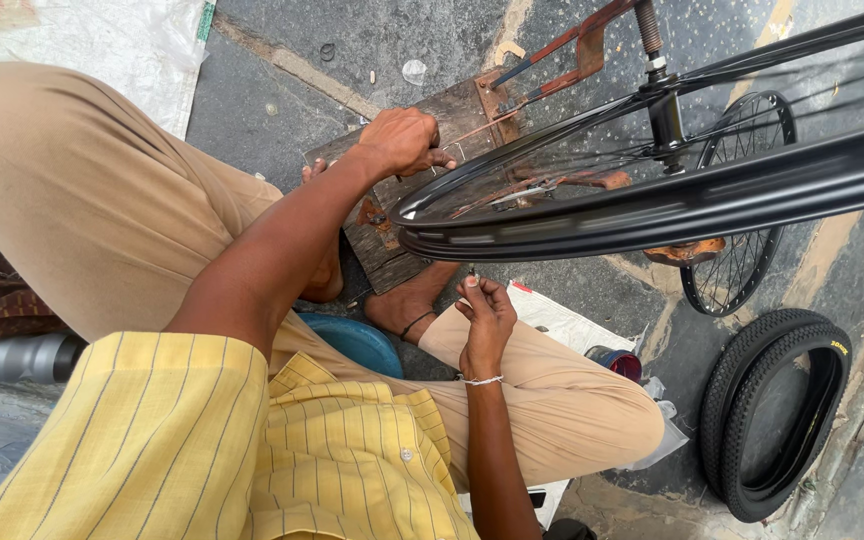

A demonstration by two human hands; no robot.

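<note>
A big black bicycle wheel rim [652, 205] with thin spokes fills the upper right of the view, mounted on a rusty metal stand [592, 45] that is fixed to a worn wooden board [392, 245] lying on the grey pavement [272, 110]. The person sits on the ground with knees spread, in tan trousers and a yellow striped shirt, bare feet resting by the board. Two black tyres [777, 410] lie stacked on the ground at the lower right, and a second, smaller spoked wheel [742, 200] stands behind the rim. A blue bowl [357, 342] sits between the legs, a grey metal can [17, 358] lies at the far left, and a small red tin [620, 362] rests beside the right knee. The left hand [402, 140] is up at the near edge of the rim, over the board, fingers curled shut into a loose fist; whether it grips a spoke or a small tool there I cannot tell. The right hand [487, 310] is raised just below the rim, fingertips pinched together on a tiny metal piece [472, 272], with a thin bracelet at the wrist
</note>
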